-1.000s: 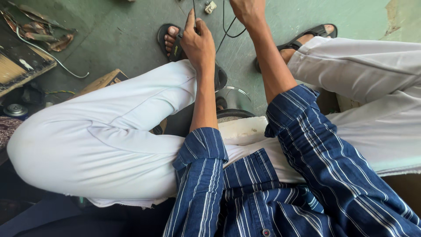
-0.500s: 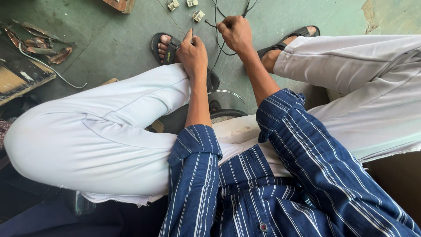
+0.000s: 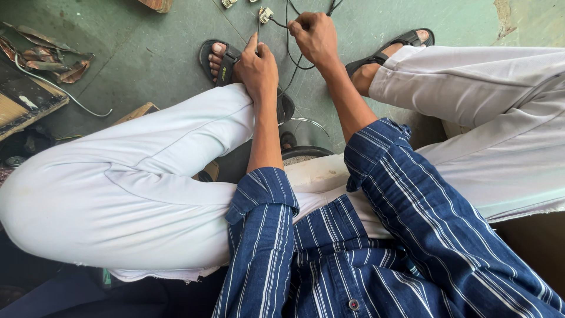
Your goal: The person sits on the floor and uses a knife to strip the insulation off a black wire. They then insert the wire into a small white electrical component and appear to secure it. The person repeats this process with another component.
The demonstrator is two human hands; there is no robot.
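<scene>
My left hand point(image 3: 257, 72) rests by my left sandalled foot point(image 3: 219, 58), fingers closed on a thin rod-like tool point(image 3: 258, 30) that points up at a small pale component point(image 3: 266, 13) on the green floor. My right hand point(image 3: 315, 36) is just to its right, pinching black wires point(image 3: 289, 56) that loop across the floor between my feet. My right foot in a black sandal point(image 3: 385, 52) sits further right. White trousers and blue striped sleeves fill the lower view.
Rusty scrap pieces point(image 3: 44, 56), a worn board point(image 3: 26, 105) and a grey wire point(image 3: 65, 94) lie at the left. A round metal object point(image 3: 301, 136) sits between my legs. Another small component point(image 3: 228, 3) and a wooden block point(image 3: 156, 5) lie at the top edge.
The view has tilted forward, so more floor and the small components show. My right hand has come down closer to my left hand, still holding the wires.
</scene>
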